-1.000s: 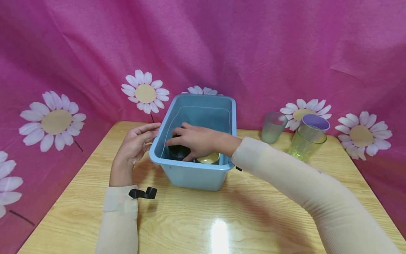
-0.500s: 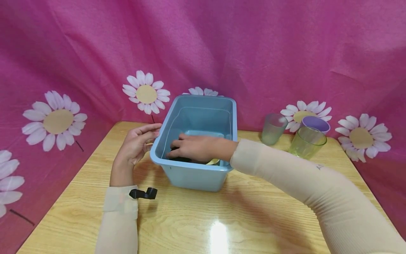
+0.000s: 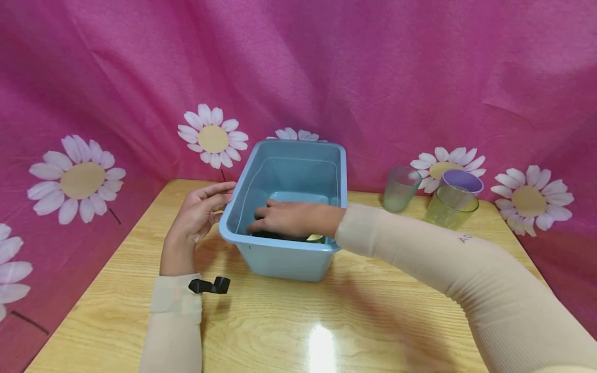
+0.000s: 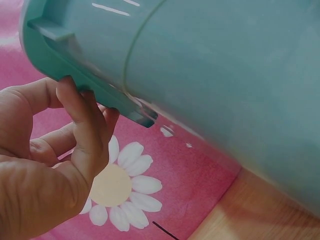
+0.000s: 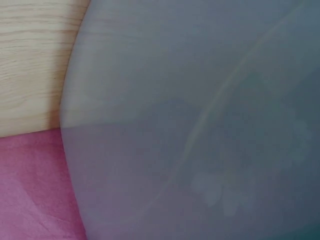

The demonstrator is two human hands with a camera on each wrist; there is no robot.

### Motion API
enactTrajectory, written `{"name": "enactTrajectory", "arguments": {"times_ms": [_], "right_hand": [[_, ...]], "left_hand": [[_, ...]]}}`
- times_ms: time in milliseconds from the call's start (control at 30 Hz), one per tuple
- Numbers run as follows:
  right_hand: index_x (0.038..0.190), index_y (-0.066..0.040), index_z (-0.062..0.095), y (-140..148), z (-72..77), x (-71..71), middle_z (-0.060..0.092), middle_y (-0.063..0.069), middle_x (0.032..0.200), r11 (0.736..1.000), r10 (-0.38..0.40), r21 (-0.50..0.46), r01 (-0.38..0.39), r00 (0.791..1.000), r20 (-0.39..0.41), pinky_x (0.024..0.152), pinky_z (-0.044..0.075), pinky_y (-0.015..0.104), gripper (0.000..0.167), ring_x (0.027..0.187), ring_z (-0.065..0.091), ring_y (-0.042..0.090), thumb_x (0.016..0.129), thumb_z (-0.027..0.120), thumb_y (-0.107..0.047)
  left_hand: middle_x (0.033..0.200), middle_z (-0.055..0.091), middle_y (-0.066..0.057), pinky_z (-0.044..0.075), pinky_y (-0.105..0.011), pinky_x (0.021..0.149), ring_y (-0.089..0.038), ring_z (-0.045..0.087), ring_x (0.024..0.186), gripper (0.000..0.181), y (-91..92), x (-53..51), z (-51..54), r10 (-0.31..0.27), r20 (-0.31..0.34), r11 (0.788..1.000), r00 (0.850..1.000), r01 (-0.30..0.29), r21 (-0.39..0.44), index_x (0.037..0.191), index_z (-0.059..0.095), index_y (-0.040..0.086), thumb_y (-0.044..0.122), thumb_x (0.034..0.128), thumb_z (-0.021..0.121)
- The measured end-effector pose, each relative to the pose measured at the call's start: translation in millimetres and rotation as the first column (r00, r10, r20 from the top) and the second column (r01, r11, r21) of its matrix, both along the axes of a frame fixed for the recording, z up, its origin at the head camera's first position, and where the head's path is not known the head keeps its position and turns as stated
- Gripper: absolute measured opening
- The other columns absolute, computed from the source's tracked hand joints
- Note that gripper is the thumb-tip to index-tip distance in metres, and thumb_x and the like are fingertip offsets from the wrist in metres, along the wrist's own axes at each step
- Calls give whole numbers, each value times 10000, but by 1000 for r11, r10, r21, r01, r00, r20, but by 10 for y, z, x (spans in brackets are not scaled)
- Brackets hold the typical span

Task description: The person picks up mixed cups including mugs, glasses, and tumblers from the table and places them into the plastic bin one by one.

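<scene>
A blue plastic bin stands on the wooden table. My left hand pinches the left rim of the bin; the left wrist view shows its fingers against the rim from outside and below. Deep inside the bin is my right hand, its fingers curled down over a black cup by the near wall. The hand and the near rim hide most of that cup. Beside it, a sliver of a yellow-lined round vessel shows under the wrist. The right wrist view holds only the bin's blurred, see-through wall.
At the back right of the table stand a frosted grey-green tumbler, a purple cup and a clear yellow-green glass. A pink cloth with daisies hangs behind and at both sides.
My right hand has sunk deeper into the bin, and the black cup and yellow-lined vessel sit lower, mostly out of sight. The left hand keeps its place on the rim.
</scene>
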State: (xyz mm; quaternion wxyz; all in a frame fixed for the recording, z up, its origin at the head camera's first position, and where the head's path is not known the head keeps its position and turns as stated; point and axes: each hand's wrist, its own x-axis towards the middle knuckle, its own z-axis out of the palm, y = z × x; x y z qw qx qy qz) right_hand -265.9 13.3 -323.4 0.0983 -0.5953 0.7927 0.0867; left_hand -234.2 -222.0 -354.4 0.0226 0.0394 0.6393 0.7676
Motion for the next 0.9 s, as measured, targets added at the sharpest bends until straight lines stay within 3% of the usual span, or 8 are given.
{"name": "enactTrajectory", "arguments": {"times_ms": [167, 500, 733, 900], "right_hand": [[1555, -229, 431, 0, -19, -15, 519, 72, 1423, 997, -74, 20, 74, 997, 8, 1070, 481, 378, 616, 1255, 504, 239, 995, 679, -173], [1586, -241, 381, 23, -11, 4, 468, 70, 1492, 994, -104, 45, 104, 995, -13, 1084, 470, 401, 687, 1313, 461, 252, 981, 702, -192], [1607, -264, 339, 83, 55, 1, 434, 41, 1541, 990, -122, 72, 125, 991, -46, 1110, 450, 423, 732, 1349, 423, 243, 978, 705, -348], [1601, -248, 349, 164, 148, -23, 435, 43, 1548, 991, -132, 23, 133, 991, -35, 1099, 453, 458, 749, 1362, 420, 256, 968, 689, -459]], "left_hand": [[1014, 746, 2, 630, -303, 760, -134, 720, 841, 392, 2, 2, 9, 4, -8, 1000, 1000, -4, -9, 1366, 599, -56, 80, 1001, 647], [991, 748, -2, 630, -289, 739, -120, 719, 828, 432, 10, 6, 1, -3, -6, 1000, 1000, 3, 6, 1391, 554, -91, 58, 996, 646], [961, 751, -13, 629, -278, 702, -110, 726, 809, 291, 11, -5, -20, -15, -2, 999, 1000, 15, 52, 1287, 654, -3, 28, 998, 628], [975, 751, -9, 631, -288, 729, -113, 727, 819, 395, 4, 1, -10, -15, -1, 999, 1000, 15, 35, 1367, 581, -68, 63, 1000, 643]]}}
